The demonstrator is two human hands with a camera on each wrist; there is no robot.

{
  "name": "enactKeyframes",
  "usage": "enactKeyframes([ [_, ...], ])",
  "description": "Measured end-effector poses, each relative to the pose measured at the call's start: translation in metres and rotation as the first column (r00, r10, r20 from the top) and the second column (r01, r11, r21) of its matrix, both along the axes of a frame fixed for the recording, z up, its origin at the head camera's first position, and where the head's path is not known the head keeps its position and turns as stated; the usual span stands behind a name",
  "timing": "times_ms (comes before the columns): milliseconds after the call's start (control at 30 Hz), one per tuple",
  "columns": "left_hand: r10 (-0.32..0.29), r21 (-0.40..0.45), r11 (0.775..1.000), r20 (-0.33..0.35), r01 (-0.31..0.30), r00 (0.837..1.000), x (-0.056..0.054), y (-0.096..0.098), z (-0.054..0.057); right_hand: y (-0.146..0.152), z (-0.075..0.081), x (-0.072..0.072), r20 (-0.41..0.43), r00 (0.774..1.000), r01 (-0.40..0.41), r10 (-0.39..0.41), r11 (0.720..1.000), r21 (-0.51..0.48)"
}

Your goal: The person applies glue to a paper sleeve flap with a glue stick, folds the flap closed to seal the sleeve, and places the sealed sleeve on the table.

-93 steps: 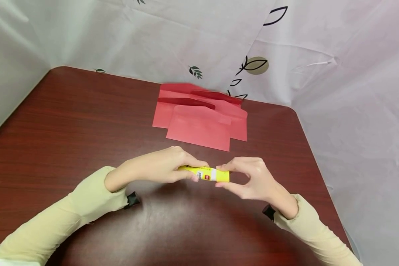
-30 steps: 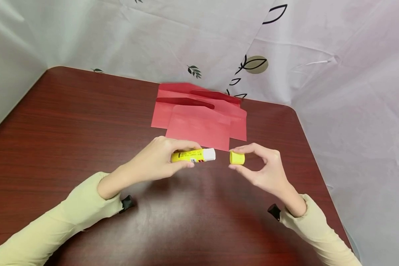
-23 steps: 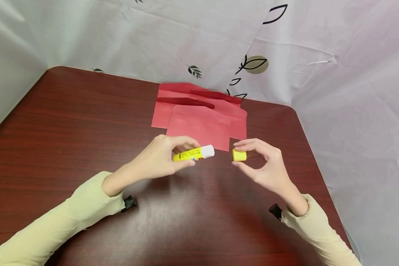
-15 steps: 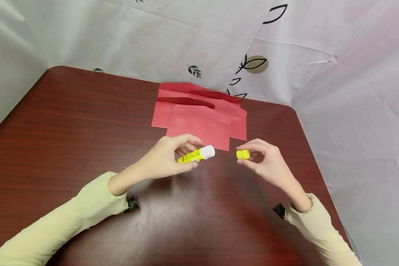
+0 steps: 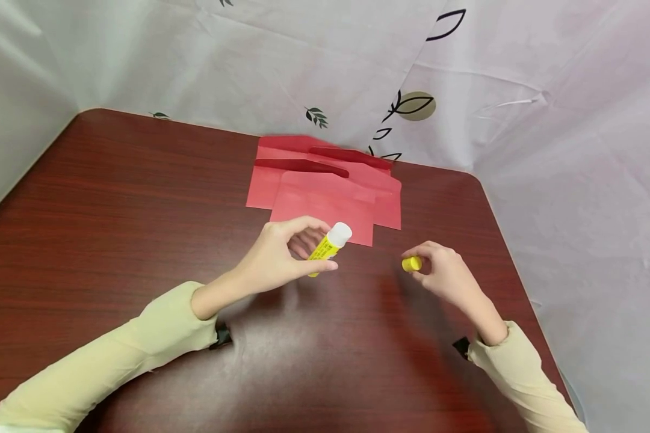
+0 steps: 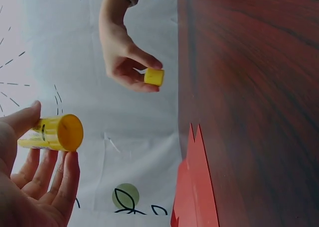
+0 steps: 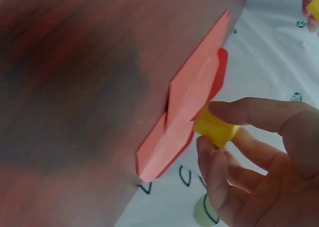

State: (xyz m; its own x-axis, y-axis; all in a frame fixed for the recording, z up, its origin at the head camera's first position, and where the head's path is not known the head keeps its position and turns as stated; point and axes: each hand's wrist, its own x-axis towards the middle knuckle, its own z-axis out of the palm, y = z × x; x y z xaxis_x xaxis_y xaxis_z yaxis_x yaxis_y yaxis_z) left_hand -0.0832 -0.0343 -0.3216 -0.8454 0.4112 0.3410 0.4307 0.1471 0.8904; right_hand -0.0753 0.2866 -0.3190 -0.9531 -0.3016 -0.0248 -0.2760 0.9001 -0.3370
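My left hand (image 5: 276,255) holds a yellow glue stick (image 5: 324,252) between thumb and fingers, tilted with its white end up and to the right. In the left wrist view the yellow bottom end of the glue stick (image 6: 70,132) faces the camera. Further right, my right hand (image 5: 449,273) pinches the small yellow cap (image 5: 411,264) above the table. The right wrist view shows that cap (image 7: 215,127) between thumb and fingertips. Both hands are in the air, well apart from each other.
Several red envelopes (image 5: 325,198) with raised flaps lie overlapping at the back of the dark red-brown table (image 5: 168,198). A white patterned curtain (image 5: 249,66) hangs behind the table and along its sides.
The glue stick and cap were joined at first; the cap came off. Since then the right hand has moved right and lower with the cap, and the glue stick has tipped more upright.
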Motion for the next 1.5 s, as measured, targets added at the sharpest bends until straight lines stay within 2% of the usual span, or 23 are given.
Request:
enactKeyframes([
  [200,-0.007,0.001,1.000,0.056,0.007,0.998,0.002,0.006,-0.003,0.009,-0.013,0.000,0.073,0.996,0.043,-0.050,0.995,0.091],
  [500,0.024,0.025,0.999,0.044,-0.025,0.999,0.001,0.012,-0.006,0.016,-0.030,0.000,0.077,0.993,0.078,-0.091,0.985,0.152],
  [700,0.044,0.012,0.999,0.020,-0.044,0.999,0.000,0.014,-0.005,0.013,-0.031,0.001,0.061,0.997,0.046,-0.056,0.987,0.157],
  [867,0.069,0.016,0.997,0.026,-0.070,0.997,0.000,0.017,-0.002,0.004,-0.025,0.005,-0.004,1.000,0.005,-0.004,0.987,0.159],
  [1033,0.103,0.022,0.994,0.036,-0.104,0.994,-0.002,0.019,-0.001,-0.017,-0.011,0.007,-0.119,0.988,-0.094,0.100,0.994,0.054],
  [1200,0.135,0.084,0.987,0.055,-0.139,0.989,-0.005,0.020,0.000,-0.045,0.000,0.006,-0.274,0.948,-0.194,0.161,0.976,-0.100],
  [1367,0.146,0.194,0.969,0.043,-0.152,0.988,-0.008,0.022,0.000,-0.072,0.004,0.003,-0.409,0.902,-0.264,0.140,0.928,-0.264],
  [1500,0.134,0.263,0.953,0.064,-0.147,0.989,-0.009,0.024,0.001,-0.086,0.006,0.002,-0.462,0.881,-0.294,0.101,0.883,-0.367],
])
